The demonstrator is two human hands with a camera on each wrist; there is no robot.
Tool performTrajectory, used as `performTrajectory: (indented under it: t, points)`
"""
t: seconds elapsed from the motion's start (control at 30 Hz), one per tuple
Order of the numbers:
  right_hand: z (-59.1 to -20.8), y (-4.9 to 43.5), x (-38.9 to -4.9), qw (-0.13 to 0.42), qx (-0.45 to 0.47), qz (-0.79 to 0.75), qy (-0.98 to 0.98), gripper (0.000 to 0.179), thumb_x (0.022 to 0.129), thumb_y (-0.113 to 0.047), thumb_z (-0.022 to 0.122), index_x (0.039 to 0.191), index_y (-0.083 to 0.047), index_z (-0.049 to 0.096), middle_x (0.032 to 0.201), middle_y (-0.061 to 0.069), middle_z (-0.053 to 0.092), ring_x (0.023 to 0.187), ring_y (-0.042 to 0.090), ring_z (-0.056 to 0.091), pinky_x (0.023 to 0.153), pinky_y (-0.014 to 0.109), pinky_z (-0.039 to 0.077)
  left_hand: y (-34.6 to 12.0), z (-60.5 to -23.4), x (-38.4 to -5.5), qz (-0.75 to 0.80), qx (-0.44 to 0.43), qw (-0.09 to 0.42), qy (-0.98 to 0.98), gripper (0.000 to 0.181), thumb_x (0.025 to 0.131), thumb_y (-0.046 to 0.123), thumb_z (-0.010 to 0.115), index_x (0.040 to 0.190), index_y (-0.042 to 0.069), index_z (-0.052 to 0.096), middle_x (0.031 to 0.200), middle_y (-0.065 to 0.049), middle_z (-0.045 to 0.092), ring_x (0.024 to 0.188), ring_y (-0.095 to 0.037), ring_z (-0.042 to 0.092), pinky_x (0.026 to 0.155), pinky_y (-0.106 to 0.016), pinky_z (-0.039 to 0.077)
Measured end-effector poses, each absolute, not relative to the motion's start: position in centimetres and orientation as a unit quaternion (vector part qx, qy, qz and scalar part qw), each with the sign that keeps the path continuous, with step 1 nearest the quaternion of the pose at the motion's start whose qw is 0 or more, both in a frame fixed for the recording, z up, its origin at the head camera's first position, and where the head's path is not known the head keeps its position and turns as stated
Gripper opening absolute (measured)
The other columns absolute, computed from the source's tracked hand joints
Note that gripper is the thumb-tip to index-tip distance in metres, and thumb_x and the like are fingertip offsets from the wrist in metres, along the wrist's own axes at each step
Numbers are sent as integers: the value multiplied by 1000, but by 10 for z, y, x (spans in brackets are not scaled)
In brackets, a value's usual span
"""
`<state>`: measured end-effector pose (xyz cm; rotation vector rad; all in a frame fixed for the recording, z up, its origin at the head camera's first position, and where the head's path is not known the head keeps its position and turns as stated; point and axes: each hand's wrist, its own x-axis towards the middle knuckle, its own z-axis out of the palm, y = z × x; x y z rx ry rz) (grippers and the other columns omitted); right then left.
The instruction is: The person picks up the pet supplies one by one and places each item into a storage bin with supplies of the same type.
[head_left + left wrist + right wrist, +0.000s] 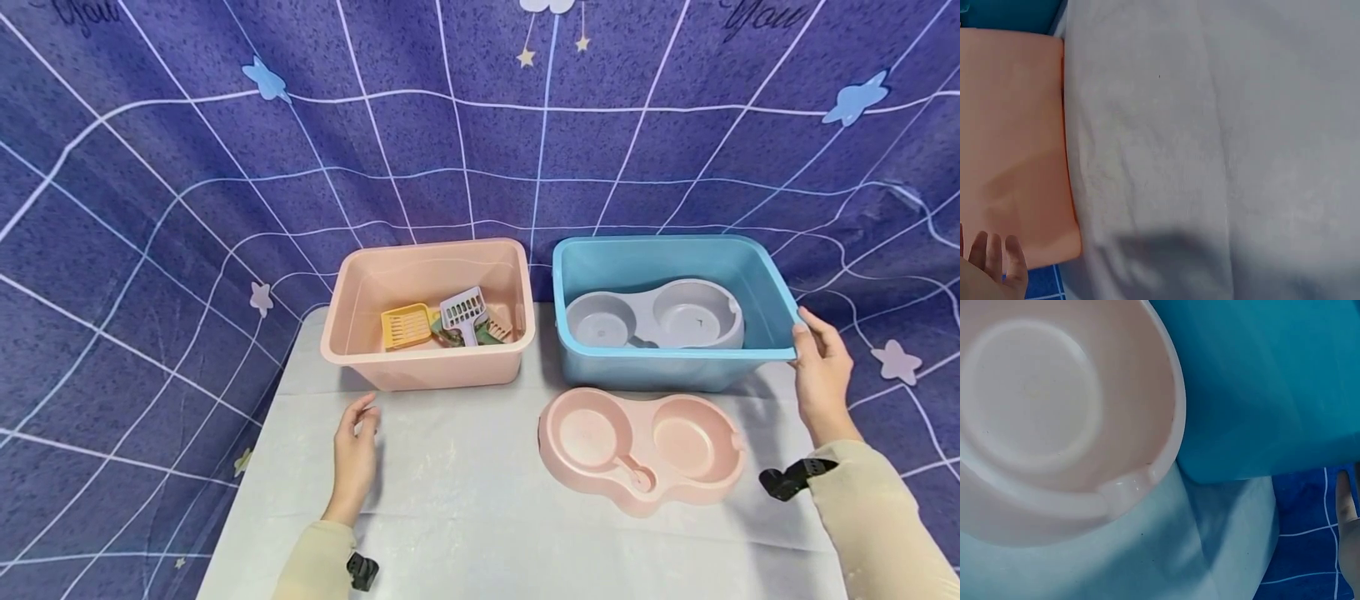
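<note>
My right hand [823, 375] is at the right front corner of a blue plastic bin [637, 371], its thumb and fingers gripping the rim. Inside that bin lies a grey double pet bowl [643, 307]. In front of the bin, a pink double pet bowl [641, 433] rests on the table; the right wrist view shows one of its round basins [1035, 394] close up. On the left, my left hand [355, 454] hovers just in front of a pink bin [442, 371], fingers loosely bent and holding nothing. A yellow litter scoop [406, 326] and a grey litter scoop [462, 310] lie in the pink bin.
Green and beige pieces are partly hidden under the grey scoop. A white cloth [450, 500] covers the table, and a dark blue curtain [495, 142] with white lines and stars hangs behind both bins and along the sides.
</note>
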<state>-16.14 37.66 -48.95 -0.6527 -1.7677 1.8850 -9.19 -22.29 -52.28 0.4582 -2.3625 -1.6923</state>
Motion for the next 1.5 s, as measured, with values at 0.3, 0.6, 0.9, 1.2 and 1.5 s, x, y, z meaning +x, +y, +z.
performTrajectory:
  t: [0.3,0.6,0.9,1.2,1.5]
  points:
    - [-488,375,-163,226,-248,689,-642,37,101,-19,56,138,-18,60,129,3,58,115,12,53,74,8,47,-199,-533,-89,-565,106,28,-818,34,106,21,47,134,4,57,128,-19,58,110,-30,54,91,-37,44]
    - [-487,373,-164,220,-242,710,-624,38,101,-17,57,138,-16,60,124,3,59,106,10,56,70,7,48,-167,-535,-89,-579,48,-57,-812,33,104,20,50,135,10,56,132,-16,57,122,-30,51,98,-51,44]
    - [-487,373,-162,215,-248,714,-618,40,101,-18,56,140,-15,58,127,3,57,109,10,54,69,7,48,-139,-534,-94,-584,-26,-124,-802,37,103,21,52,138,10,55,135,-5,58,119,-25,53,91,-47,46]
    - [-485,372,-162,211,-262,717,-611,40,101,-19,55,141,-18,57,137,7,52,118,13,51,68,7,48,-121,-547,-107,-579,-83,-171,-793,43,103,21,54,142,4,49,139,-15,54,119,-27,55,95,-43,46]
    - [-485,374,-162,215,-272,714,-608,40,102,-19,53,142,-20,57,144,5,48,128,15,45,68,6,47,-103,-555,-114,-593,-93,-200,-775,44,101,24,57,142,8,51,139,-12,55,117,-26,55,89,-44,49]
